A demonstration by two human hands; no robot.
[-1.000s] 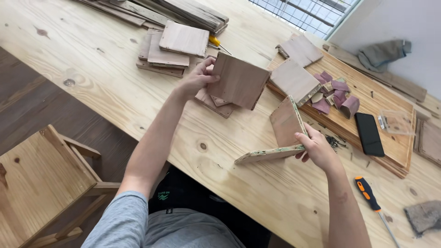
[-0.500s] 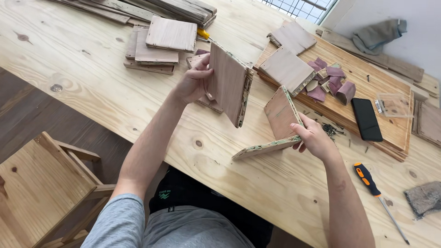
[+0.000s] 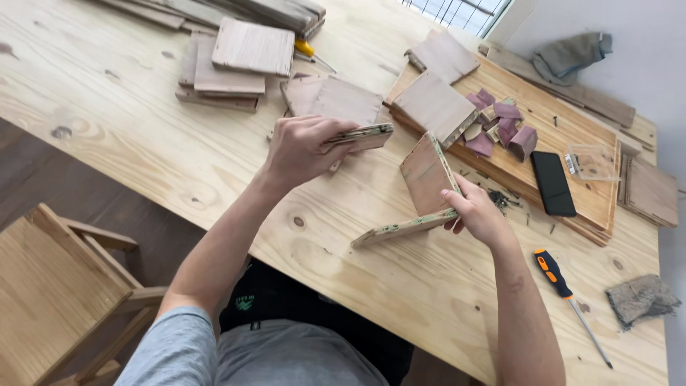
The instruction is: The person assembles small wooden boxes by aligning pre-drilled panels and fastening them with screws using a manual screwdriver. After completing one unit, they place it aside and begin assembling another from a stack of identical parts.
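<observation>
My left hand [image 3: 304,149] grips a square wooden board [image 3: 350,107] by its near edge and holds it nearly flat, just above the pine table [image 3: 128,129]. To its right, my right hand [image 3: 475,213] holds an L-shaped piece made of two joined boards [image 3: 421,193], one lying on the table and one standing upright. My fingers pinch the corner where the two boards meet. The two hands are a short way apart.
Stacks of cut boards [image 3: 229,64] lie at the back left. A large plank [image 3: 572,193] at the right carries small purple wood offcuts [image 3: 500,125], a black phone [image 3: 552,183] and a clear plastic box [image 3: 589,161]. An orange-handled screwdriver [image 3: 564,293] lies near the right edge. A wooden chair [image 3: 57,293] stands at bottom left.
My left hand lifted a square board off the pile, tipped it on edge, then brought it down nearly flat, closer to the L-shaped piece. My right hand has kept its hold.
</observation>
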